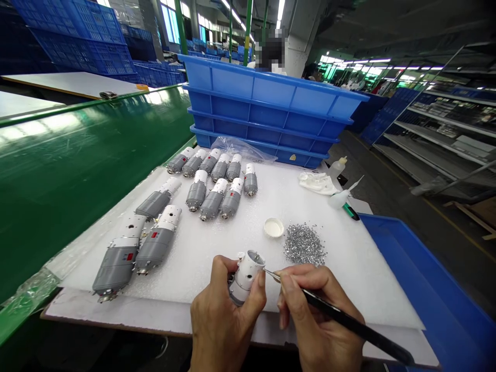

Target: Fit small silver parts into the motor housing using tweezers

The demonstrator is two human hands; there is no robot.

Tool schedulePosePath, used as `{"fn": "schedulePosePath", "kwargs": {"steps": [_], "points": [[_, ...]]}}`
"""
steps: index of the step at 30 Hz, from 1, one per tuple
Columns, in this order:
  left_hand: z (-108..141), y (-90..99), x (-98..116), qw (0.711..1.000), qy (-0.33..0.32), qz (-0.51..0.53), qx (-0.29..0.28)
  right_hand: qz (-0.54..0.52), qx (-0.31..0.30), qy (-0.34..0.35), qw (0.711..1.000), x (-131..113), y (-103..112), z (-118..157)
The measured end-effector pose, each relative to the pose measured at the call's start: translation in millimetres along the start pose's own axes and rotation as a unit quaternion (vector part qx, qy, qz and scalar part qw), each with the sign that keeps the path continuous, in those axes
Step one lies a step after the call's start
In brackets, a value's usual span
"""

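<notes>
**Super fiddly bench work going on here**

So the biggest thing around is a long green conveyor belt (116, 139) running down the left side of the frame. Next to it, a white foam sheet (232, 237) covers most of the middle. Up top center there's a stack of blue plastic bins (263, 113), with one more blue bin (418, 279) at lower right and a metal shelf rack (445, 124) at upper right.

Twelve gray-and-white spacecraft-style models (157, 243) lie on the foam, left of center up to upper center, and several of them show a small red mark.

Now the hands, bottom center. The left hand (228, 305) is pinched around a white cylinder (244, 285), thumb on one side and fingers on the other, hollow end tipped up. The right hand (325, 315) holds black-handled tweezers (360, 328) kinda like a pen, metal tips right by the cylinder's rim and the left thumb. Can't tell if there's anything between the tips.

Smaller stuff: a pile of tiny silver parts (305, 244) right of center, a crumpled white glove (318, 183) and a squeeze bottle with a long thin nozzle (340, 199) farther up and right, a round white dish (273, 228) just left of the pile, and a green-and-black cutter (351, 211) beside the bottle.
</notes>
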State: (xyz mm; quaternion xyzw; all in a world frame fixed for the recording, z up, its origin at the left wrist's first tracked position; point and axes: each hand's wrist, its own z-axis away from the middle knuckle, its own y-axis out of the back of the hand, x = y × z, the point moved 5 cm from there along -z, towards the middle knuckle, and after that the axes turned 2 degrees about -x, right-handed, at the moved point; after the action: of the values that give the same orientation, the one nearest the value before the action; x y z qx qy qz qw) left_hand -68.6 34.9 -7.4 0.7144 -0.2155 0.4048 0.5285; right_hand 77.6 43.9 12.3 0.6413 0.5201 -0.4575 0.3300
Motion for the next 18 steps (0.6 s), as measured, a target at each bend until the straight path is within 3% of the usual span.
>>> {"fn": "schedulePosePath", "kwargs": {"steps": [3,5,7,10,13,15,18], "points": [[-1,1.3,3,0.993,0.051,0.097,-0.036,-0.007,-0.026,0.02,0.999,-4,5,-5],[0,-2.2,6,0.965,0.107,0.213,-0.111,-0.002,-0.048,0.053,0.997,-8,13,-7],[6,-10.2,9,0.898,0.195,0.332,-0.214,0.0,-0.073,0.086,0.994,-13,21,-9],[20,-22.9,9,0.766,0.323,0.442,-0.337,-0.008,-0.1,0.101,0.99,-17,28,-9],[32,-32.7,8,0.65,0.391,0.519,-0.393,0.002,-0.091,0.096,0.991,-20,30,-8],[37,-37.3,7,0.605,0.411,0.548,-0.407,0.017,-0.097,0.098,0.99,-22,28,-7],[42,-41.7,8,0.582,0.427,0.55,-0.421,0.029,-0.076,0.079,0.994,-23,30,-6]]}}
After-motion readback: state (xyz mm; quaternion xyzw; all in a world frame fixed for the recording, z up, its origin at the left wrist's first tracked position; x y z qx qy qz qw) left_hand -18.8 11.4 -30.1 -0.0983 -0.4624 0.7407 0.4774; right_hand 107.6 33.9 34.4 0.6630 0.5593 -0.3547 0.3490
